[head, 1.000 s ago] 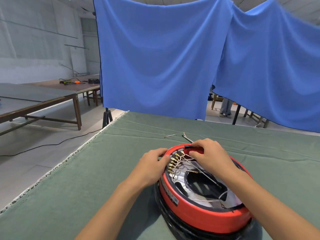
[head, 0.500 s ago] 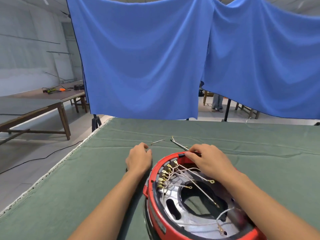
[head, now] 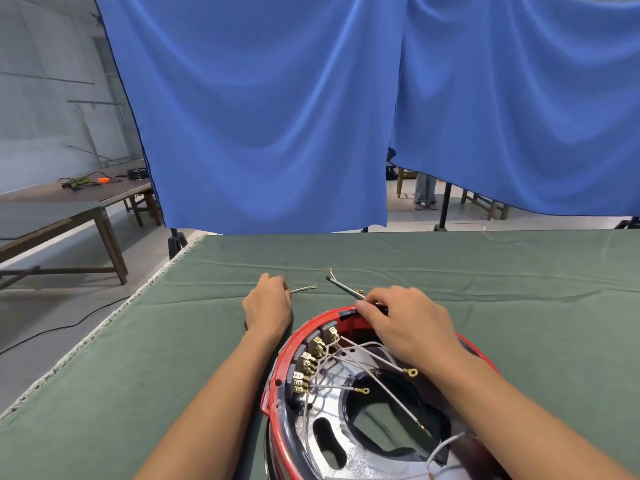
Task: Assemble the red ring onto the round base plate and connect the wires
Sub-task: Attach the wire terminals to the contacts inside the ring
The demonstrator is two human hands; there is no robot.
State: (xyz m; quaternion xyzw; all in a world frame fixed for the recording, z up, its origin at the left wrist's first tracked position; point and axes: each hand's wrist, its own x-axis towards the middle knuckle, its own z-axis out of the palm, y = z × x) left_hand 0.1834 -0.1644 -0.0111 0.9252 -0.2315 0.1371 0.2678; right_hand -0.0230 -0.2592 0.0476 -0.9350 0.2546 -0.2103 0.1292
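A bright red plastic ring (head: 277,382) sits round a shiny silver metal base plate (head: 332,410). Thin grey wires (head: 349,355) end in gold clips (head: 308,365). The desk (head: 138,358) wears plain green cloth, with big blue curtains (head: 263,109) behind.

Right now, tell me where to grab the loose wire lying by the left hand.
Pinch the short wire at its bare middle, coming from above. It lies flat on the green cloth, its brass ring end pointing right; the left hand sits at its near end.
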